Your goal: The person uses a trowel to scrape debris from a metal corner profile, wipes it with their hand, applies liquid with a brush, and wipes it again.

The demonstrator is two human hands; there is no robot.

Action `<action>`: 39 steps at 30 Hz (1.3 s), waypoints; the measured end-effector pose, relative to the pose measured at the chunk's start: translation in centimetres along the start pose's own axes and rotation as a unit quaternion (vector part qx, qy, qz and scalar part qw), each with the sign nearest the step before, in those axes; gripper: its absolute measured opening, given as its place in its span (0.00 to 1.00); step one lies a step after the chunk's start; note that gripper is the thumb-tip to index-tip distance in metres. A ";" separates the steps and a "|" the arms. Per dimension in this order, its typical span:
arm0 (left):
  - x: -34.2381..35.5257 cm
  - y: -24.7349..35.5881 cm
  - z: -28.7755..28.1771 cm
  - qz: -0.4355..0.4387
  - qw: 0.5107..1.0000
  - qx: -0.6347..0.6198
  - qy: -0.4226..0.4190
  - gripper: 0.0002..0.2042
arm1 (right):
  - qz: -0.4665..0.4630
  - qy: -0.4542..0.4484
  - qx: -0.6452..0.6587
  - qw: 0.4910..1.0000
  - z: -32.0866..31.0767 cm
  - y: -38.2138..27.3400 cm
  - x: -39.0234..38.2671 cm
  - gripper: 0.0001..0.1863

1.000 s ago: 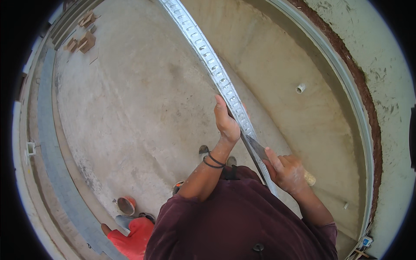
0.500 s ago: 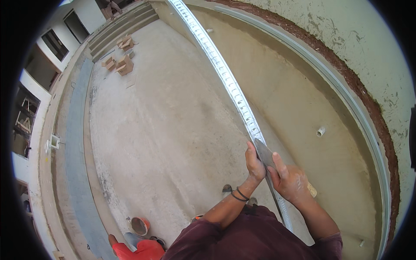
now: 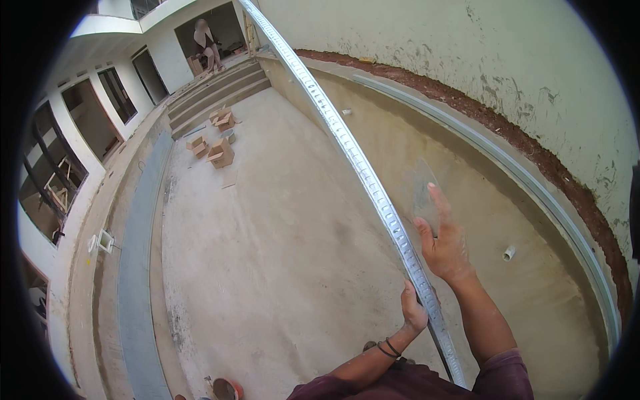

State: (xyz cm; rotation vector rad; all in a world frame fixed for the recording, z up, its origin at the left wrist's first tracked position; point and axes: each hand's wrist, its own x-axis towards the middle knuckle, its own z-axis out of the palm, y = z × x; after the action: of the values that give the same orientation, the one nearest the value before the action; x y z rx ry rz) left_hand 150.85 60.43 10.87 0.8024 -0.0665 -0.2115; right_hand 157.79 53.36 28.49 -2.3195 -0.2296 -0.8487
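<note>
A long silver metal stud (image 3: 360, 163) with a row of slots slants from the upper middle down past my body. My left hand (image 3: 415, 312), below a dark wristband, is closed around its lower part, thumb up along the near side. To the right of the stud, my right hand (image 3: 448, 252) grips a trowel, with the forefinger stretched out toward the blade. The thin grey trowel blade (image 3: 425, 197) points up and away, blurred against the plastered wall, and stands apart from the stud. My palm hides the trowel's handle.
A low plastered wall (image 3: 533, 287) with a short white pipe stub (image 3: 509, 253) curves along the right. Open cardboard boxes (image 3: 220, 155) lie on the concrete floor (image 3: 267, 227), before steps (image 3: 220, 100). A person (image 3: 207, 45) is beyond them. An orange bucket (image 3: 228, 389) stands at the lower left.
My right hand has lifted the trowel off the stud, up and to the right. My left hand sits lower in view, still on the stud. The view has tilted up toward the steps.
</note>
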 end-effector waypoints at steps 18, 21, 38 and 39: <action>14.8 14.6 -6.1 0.137 0.988 0.042 -0.059 0.31 | 0.187 -0.174 -0.032 0.966 2.5 1.2 -4.6 0.25; 23.8 19.7 -4.8 0.057 0.994 -0.051 -0.081 0.34 | 0.217 -0.196 -0.042 0.955 3.3 1.4 -4.1 0.23; 38.8 20.6 -1.6 0.007 0.989 -0.118 -0.093 0.30 | 0.032 -0.131 -0.135 0.982 6.6 6.3 12.2 0.28; 39.5 20.2 -1.6 -0.001 0.988 -0.126 -0.085 0.31 | 0.025 -0.161 -0.152 0.975 6.9 5.7 14.1 0.29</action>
State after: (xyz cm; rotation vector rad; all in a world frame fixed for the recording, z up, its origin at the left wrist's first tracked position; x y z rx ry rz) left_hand 192.90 66.79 23.51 0.5320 -0.1963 -0.2850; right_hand 174.38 52.56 30.42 -2.7351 -0.1879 -0.5047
